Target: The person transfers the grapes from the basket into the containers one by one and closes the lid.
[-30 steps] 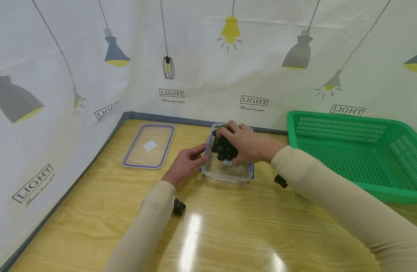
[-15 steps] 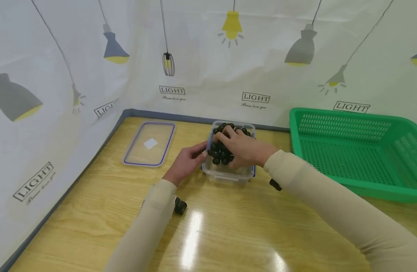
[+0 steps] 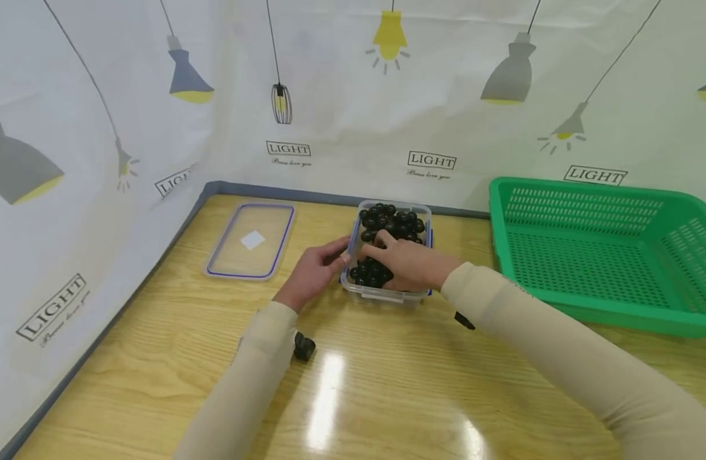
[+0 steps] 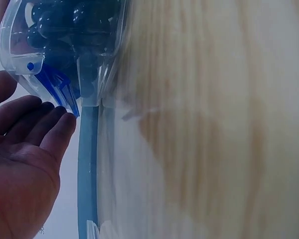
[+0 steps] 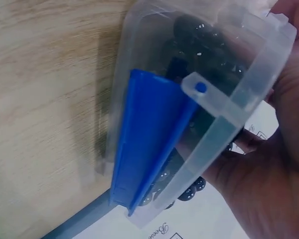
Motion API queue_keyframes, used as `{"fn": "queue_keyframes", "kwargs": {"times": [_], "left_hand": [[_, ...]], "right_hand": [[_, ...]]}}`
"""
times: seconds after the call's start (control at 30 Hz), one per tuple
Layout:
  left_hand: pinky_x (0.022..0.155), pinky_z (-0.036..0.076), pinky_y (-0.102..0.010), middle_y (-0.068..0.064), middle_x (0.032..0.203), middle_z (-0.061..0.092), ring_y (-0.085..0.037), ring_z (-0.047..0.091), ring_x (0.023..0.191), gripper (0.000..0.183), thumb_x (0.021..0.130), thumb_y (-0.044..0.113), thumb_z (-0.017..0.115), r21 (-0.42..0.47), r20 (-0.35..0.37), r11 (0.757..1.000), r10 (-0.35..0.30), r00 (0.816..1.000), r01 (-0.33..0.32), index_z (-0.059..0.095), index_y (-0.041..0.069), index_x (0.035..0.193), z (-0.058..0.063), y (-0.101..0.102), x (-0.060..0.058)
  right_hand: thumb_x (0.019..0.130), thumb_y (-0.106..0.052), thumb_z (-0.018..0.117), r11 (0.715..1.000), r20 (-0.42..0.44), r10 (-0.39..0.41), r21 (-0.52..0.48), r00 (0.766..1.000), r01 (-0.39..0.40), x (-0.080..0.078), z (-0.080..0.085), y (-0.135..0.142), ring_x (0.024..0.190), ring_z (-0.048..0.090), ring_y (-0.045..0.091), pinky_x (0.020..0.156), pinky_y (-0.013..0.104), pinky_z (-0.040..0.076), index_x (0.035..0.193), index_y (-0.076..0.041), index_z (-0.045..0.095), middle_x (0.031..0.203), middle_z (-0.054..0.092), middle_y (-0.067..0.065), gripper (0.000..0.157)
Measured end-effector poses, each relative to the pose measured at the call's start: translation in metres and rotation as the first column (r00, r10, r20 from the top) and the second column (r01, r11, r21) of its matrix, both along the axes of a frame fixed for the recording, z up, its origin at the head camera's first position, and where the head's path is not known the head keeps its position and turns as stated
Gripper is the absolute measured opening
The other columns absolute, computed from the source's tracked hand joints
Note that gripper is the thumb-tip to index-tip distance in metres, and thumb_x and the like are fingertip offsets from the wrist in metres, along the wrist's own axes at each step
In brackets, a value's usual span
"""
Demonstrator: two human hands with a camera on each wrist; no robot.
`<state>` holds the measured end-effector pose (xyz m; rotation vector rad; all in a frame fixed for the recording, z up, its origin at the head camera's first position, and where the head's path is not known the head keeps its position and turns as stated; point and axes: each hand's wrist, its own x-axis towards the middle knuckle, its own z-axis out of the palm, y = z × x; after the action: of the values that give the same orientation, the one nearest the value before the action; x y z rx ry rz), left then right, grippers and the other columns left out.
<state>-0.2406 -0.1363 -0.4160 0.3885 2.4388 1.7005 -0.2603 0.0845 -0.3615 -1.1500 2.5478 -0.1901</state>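
Note:
A clear plastic food container (image 3: 381,294) with blue side clips stands on the table, holding black grapes (image 3: 390,222). My right hand (image 3: 414,260) reaches in over the right rim, its curled fingers holding a bunch of grapes (image 3: 368,273) in the near part; the palm side is hidden in the head view. Beside the left wall is my left hand (image 3: 312,271), fingers extended toward it. In the left wrist view the fingertips lie by the lowered blue clip (image 4: 60,89). Another blue clip (image 5: 147,134) hangs down on the container's right side.
The container's lid (image 3: 252,259), blue-sealed with a white square label, lies flat at the left. A green perforated basket (image 3: 583,306) stands at the right. A printed curtain (image 3: 341,115) rises right behind the table's (image 3: 399,383) back edge.
My right hand has moved toward me inside the container, bringing the bunch to the near end. More grapes now show behind it. The left hand stays by the left wall.

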Motion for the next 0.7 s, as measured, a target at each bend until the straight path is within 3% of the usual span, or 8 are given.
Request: {"fn": "queue_keyframes", "kwargs": {"times": [0.27, 0.7], "left_hand": [[0.101, 0.047, -0.039, -0.003, 0.147, 0.048, -0.024, 0.056, 0.122, 0.045, 0.102, 0.016, 0.056, 0.017, -0.011, 1.0, 0.0, 1.0, 0.0, 0.049, 0.013, 0.146, 0.0059, 0.0001, 0.0014], [0.1, 0.048, -0.038, -0.004, 0.145, 0.049, -0.024, 0.057, 0.121, 0.044, 0.102, 0.016, 0.056, 0.024, -0.003, 1.0, 0.002, 1.0, -0.002, 0.049, 0.012, 0.146, 0.0022, 0.0014, 0.0024]], "right_hand": [[0.093, -0.02, 0.071, 1.0, -0.049, 0.011, 0.002, 0.999, -0.011, 0.0004, -0.0017, 0.0036, 0.071, 0.061, 0.02, 0.066, 0.033, 0.057, 0.147, -0.025, 0.034, 0.149, 0.025, 0.025, 0.066], [0.092, -0.021, 0.073, 1.0, -0.066, -0.003, -0.008, 0.998, 0.003, 0.0029, -0.0076, 0.0047, 0.079, 0.062, 0.024, 0.067, 0.033, 0.056, 0.147, -0.026, 0.035, 0.144, 0.031, 0.02, 0.066]]}}
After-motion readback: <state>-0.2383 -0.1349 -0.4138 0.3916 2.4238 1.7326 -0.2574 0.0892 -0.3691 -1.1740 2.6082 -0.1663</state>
